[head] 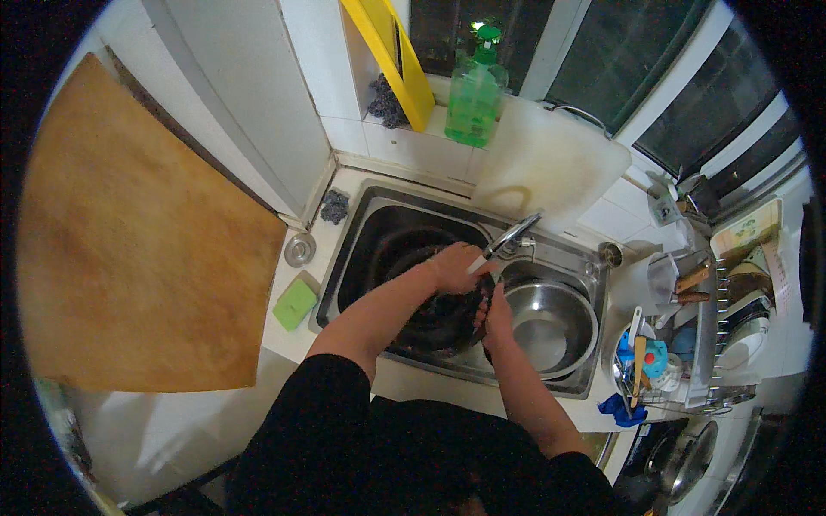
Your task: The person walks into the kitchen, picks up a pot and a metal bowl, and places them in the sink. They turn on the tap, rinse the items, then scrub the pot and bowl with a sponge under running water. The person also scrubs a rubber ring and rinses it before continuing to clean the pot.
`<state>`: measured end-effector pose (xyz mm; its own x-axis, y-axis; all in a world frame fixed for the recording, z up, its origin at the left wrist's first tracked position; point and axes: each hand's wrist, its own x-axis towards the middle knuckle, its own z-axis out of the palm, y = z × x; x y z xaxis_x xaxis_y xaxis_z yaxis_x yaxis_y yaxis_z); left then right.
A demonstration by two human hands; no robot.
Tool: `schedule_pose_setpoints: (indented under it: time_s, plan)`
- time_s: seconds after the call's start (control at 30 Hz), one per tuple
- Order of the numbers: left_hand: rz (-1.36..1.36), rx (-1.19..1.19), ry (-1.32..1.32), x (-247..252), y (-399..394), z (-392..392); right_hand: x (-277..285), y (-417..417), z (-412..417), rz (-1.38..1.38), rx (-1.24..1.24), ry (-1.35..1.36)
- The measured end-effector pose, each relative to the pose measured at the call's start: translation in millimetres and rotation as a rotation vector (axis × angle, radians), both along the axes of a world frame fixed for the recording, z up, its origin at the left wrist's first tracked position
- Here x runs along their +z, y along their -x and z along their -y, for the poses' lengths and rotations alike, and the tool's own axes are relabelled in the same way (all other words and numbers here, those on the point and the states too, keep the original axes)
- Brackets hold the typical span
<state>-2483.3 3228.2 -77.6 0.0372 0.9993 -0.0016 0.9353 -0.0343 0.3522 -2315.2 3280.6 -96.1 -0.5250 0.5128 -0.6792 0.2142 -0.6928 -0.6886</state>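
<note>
A dark round pan (426, 322), probably a wok, sits tilted in the larger left basin of a stainless-steel double sink (368, 193). My right hand (495, 319) grips the pan's right rim, its fingertips showing on the inner side. Over the pan, my left hand (459, 267) is under the chrome faucet (513, 235), where a pale stream of water runs down at the fingers. Whether that hand holds anything is hidden. In the smaller right basin rests a stainless-steel bowl (545, 332), just beside my right wrist.
Left of the sink lie a green sponge (295, 304), a metal sink strainer (300, 250) and a steel-wool scourer (335, 206). Behind stand a green soap bottle (474, 103) and a white cutting board (548, 164). Utensils (639, 361) and a dish rack (723, 322) crowd the right.
</note>
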Motion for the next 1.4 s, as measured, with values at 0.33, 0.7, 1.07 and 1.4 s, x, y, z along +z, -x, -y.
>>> schedule_pose_setpoints:
  time_s: [0.33,0.7,1.07,1.4]
  plan:
    - [0.382,0.686,0.012,-57.5,35.0,49.0,12.1,-28.9,-17.4,-0.199,-0.165,0.050]
    - [1.937,1.195,-0.681,-23.8,-36.4,120.7,-77.1,26.5,-32.4,0.212,0.036,-1.353]
    - [1.793,1.054,-1.002,-15.8,-91.4,85.4,-88.2,83.0,39.0,0.009,-0.111,-0.386]
    - [2.219,1.272,-0.574,-48.9,-51.9,166.9,-52.3,102.8,-45.2,-0.174,0.247,-0.280]
